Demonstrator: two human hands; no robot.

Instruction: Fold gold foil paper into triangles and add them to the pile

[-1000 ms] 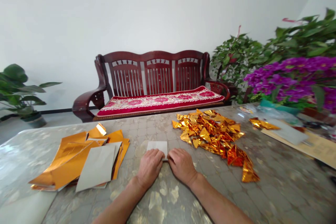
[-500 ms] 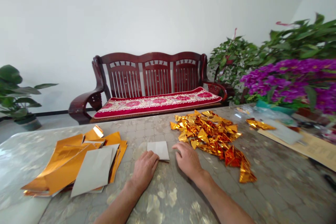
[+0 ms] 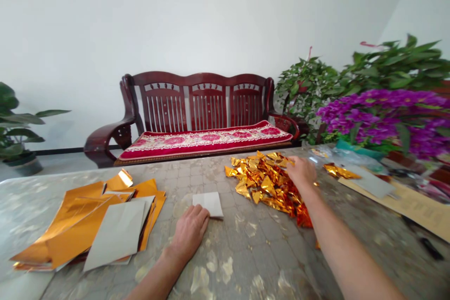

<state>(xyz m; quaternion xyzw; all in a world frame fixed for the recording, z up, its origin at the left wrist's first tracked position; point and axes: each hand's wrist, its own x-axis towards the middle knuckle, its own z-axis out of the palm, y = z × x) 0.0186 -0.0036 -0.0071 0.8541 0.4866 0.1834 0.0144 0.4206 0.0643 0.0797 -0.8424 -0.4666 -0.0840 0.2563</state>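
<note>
A small folded square of paper (image 3: 210,200), pale grey side up, lies flat on the table in front of me. My left hand (image 3: 192,225) rests at its near left corner, fingers together and pressing it down. At the right side of a heap of folded gold foil pieces (image 3: 267,183) is my right hand (image 3: 303,172), reached far forward. Its fingertips are blurred against the foil, so whether they pinch a piece is unclear. Left of my left hand lies a loose stack of gold foil sheets (image 3: 75,215), with grey-backed sheets (image 3: 117,232) on top.
The patterned table (image 3: 225,262) spans the foreground. On its right are a tan sheet (image 3: 418,204), a translucent plastic piece (image 3: 376,185), another gold foil piece (image 3: 341,171), plastic bags and purple flowers (image 3: 383,115). A wooden bench (image 3: 207,108) stands behind the table.
My right hand has moved forward and right, from beside the folded paper to the far right side of the foil heap. My left hand stays at the paper. The view has shifted slightly.
</note>
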